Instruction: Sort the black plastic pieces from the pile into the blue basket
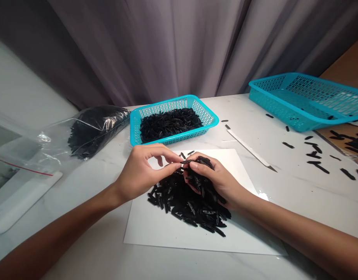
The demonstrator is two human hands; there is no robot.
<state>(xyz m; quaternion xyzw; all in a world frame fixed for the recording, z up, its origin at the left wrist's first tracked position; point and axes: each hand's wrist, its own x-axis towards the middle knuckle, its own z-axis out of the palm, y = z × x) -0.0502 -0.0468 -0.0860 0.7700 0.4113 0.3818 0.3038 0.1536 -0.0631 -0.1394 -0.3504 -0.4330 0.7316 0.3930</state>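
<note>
Small black oblong pieces lie in a heap [181,198] on a white sheet [144,229]. Over the back of the heap, my left hand [148,167] pinches one end of a small black piece [185,161] between thumb and fingertips. My right hand [211,173] cups a bunch of the same pieces [202,175], its thumb and a finger at the other end of the pinched piece. The fingertips of both hands nearly meet. Its own palm and the pieces hide part of the right hand's fingers.
Behind the sheet is a blue basket [135,130] of black pieces. A clear bag [91,132] of them lies left. Rightward are a white-handled craft knife [249,149], scattered pieces [317,166] and a second blue basket [272,103]. A grey curtain [179,46] hangs behind.
</note>
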